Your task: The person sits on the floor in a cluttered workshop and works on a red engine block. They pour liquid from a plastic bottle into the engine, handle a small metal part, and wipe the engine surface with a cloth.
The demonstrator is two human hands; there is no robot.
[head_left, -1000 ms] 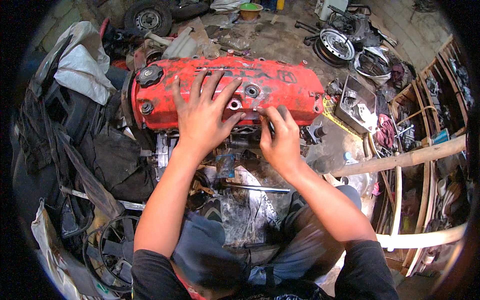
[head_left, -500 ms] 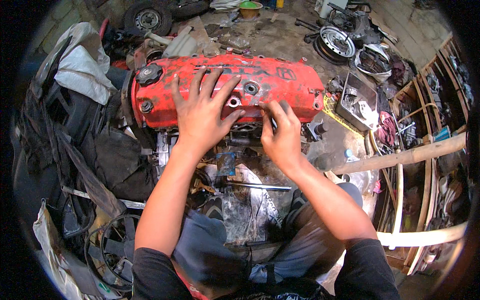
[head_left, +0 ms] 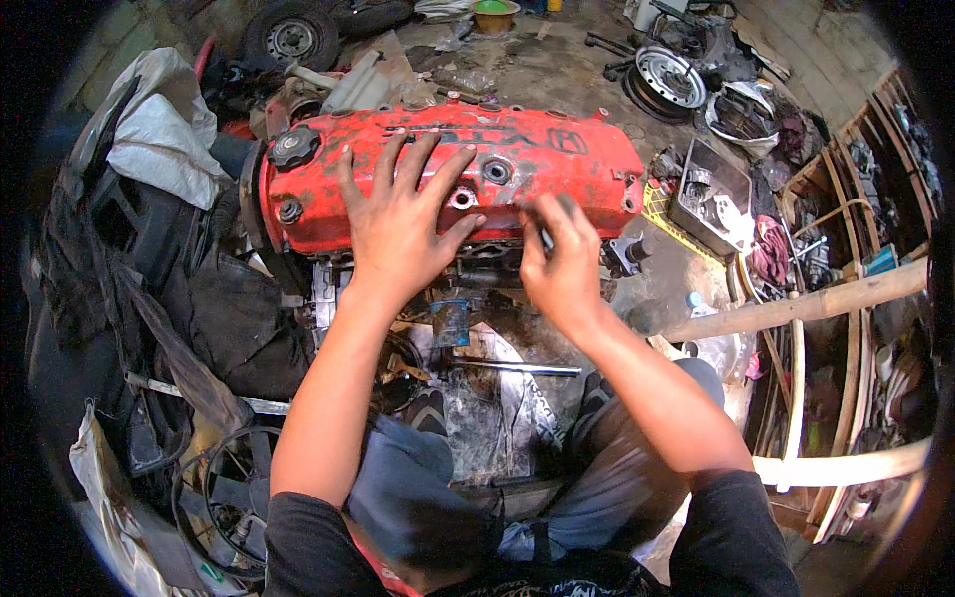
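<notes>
A scuffed red engine valve cover lies crosswise in front of me on an engine, with a black oil filler cap at its left end. My left hand rests on its top, palm down, fingers spread. To the right of two round openings in the cover, my right hand is at the near edge. Its fingers are curled and pinched together. A small glint of metal shows between them, but the thing itself is mostly hidden.
Below the engine are a blue cylinder and a shiny metal rod. At right stand a metal bin of parts, a bamboo pole and wooden shelving. Dark cloth and car parts crowd the left; wheels lie beyond.
The view has shifted slightly. My right fingers have changed their bend a little at the cover's near edge. My left hand keeps its place on the cover.
</notes>
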